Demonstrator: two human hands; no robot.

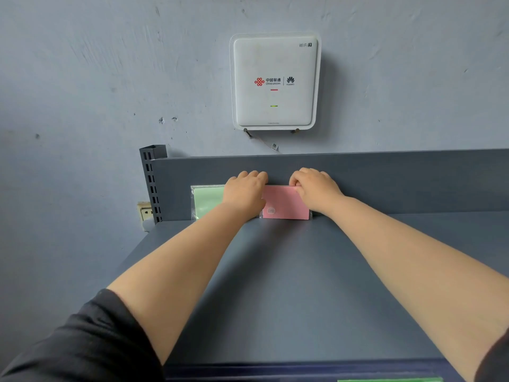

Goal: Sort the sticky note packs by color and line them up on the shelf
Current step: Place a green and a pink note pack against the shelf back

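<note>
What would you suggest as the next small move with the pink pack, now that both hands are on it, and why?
Probably ease both hands off it. The pink pack already stands on edge against the shelf's back panel, right of the green pack. The left hand covers their meeting edges and the right hand grips its upper right corner, so whether they touch is hidden.

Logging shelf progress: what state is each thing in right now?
Pink sticky note pack: upright against the shelf's back panel, held by both hands.
Green sticky note pack: upright, left of pink.
Left hand: on the pink pack's top-left.
Right hand: fingers pinching its top edge.
</note>
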